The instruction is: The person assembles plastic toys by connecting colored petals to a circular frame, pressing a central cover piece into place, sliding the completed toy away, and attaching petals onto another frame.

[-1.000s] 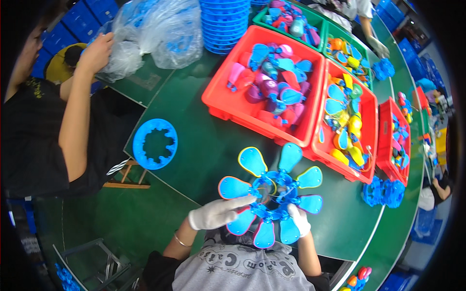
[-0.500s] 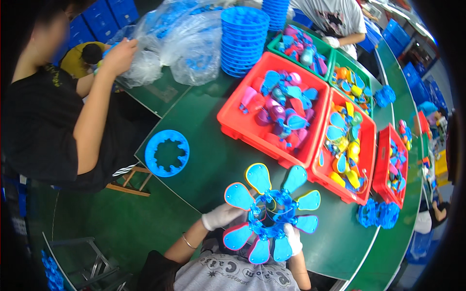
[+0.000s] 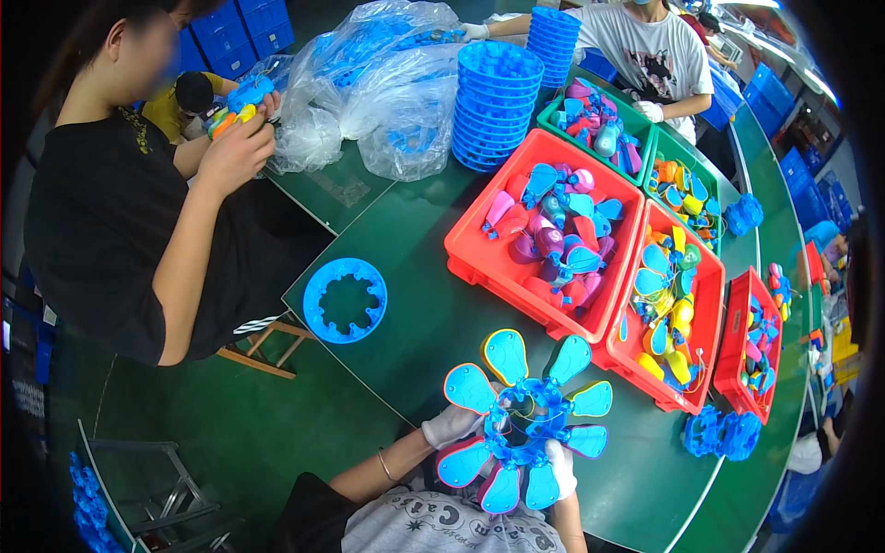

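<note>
Both my hands, in white gloves, hold a blue ring piece (image 3: pixel 493 426) low over the green table, close to my body. Blue paddle-shaped petals with coloured edges, several of them, spread outward from it like a flower; thin wires show in its middle. My left hand (image 3: pixel 452 424) grips its left side, the fingers partly hidden behind the petals. On the lower right, my right hand (image 3: pixel 560 468) closes on it with the thumb at the ring. A separate blue toothed ring (image 3: pixel 315 304) lies flat on the table, to the left.
Ahead, a large red bin (image 3: pixel 516 288), a narrower red bin (image 3: pixel 641 384) and a small red bin (image 3: pixel 733 359) hold coloured petal parts. Behind stand green bins (image 3: pixel 550 120), stacked blue baskets (image 3: pixel 496 111) and plastic bags (image 3: pixel 406 120). A co-worker (image 3: pixel 138 230) stands left, another (image 3: pixel 659 60) beyond the bins.
The view has shifted, so the scene sits lower and further right. My hands keep their hold on the ring piece. The left co-worker's colourful piece now shows clearly; the far co-worker's arm reaches toward the bags.
</note>
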The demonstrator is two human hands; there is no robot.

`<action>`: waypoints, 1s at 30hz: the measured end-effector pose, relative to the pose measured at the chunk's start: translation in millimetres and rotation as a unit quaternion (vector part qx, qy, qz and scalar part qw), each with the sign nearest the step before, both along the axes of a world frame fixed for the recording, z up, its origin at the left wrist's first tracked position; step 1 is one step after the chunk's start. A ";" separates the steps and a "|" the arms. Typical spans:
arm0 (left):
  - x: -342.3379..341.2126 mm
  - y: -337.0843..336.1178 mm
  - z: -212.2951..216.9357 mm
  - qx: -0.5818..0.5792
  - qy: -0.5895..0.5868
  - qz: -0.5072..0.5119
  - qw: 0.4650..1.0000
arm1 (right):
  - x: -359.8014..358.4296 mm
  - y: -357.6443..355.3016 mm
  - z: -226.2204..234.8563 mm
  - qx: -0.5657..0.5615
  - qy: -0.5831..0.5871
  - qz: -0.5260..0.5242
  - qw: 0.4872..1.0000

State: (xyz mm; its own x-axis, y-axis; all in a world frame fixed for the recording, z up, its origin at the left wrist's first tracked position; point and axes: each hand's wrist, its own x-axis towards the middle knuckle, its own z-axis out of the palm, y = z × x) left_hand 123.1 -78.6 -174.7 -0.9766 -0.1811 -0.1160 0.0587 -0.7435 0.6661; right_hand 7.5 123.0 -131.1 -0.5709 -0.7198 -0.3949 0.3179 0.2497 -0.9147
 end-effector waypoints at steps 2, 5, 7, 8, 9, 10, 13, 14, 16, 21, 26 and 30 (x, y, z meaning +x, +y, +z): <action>-0.2 1.2 0.9 0.125 0.024 -0.014 0.992 | 2.5 0.4 3.2 0.007 -0.002 0.006 1.000; -4.5 5.7 30.1 -0.057 -0.051 0.066 0.995 | 1.5 3.6 -3.2 0.018 0.001 0.012 1.000; -4.3 8.7 31.4 0.017 -0.034 0.098 0.994 | 0.1 9.4 -12.2 0.020 0.004 0.018 1.000; -3.7 9.3 26.3 0.016 -0.034 0.098 0.994 | -0.4 12.9 -16.5 0.016 0.039 0.043 0.998; -3.7 8.7 16.5 0.033 -0.012 0.099 0.994 | -0.8 14.1 -18.7 0.012 0.074 0.068 0.995; -3.7 7.9 13.1 0.049 0.010 0.100 0.994 | 1.6 8.0 -8.1 0.012 0.073 0.069 0.995; 5.3 2.9 21.5 -0.115 -0.054 0.036 0.991 | 6.5 -1.3 12.7 -0.011 -0.050 -0.011 0.999; 8.1 -3.7 31.3 -0.175 -0.017 -0.001 0.984 | 6.1 -0.9 12.0 -0.022 -0.040 -0.016 0.999; 8.3 -1.9 23.6 -0.107 -0.005 -0.016 0.994 | 7.9 -1.7 13.4 -0.032 -0.031 -0.017 0.999; 2.2 -2.7 24.9 0.020 -0.002 -0.039 0.999 | 6.3 4.1 6.5 0.001 -0.049 -0.004 0.999; 0.5 4.6 15.7 -0.116 -0.008 0.026 0.993 | 9.2 1.4 14.3 -0.020 -0.043 -0.019 0.999; 4.2 1.9 6.4 -0.605 -0.031 -0.021 0.795 | 13.5 -3.4 24.4 -0.041 -0.077 -0.062 0.994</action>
State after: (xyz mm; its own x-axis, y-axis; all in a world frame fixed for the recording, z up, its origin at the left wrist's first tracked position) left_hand 127.3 -76.7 -168.2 -0.9841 -0.1633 0.0698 -0.0102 0.4445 0.8957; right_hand 20.9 119.6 -106.7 -0.5945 -0.6805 -0.4283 0.4800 0.1271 -0.8680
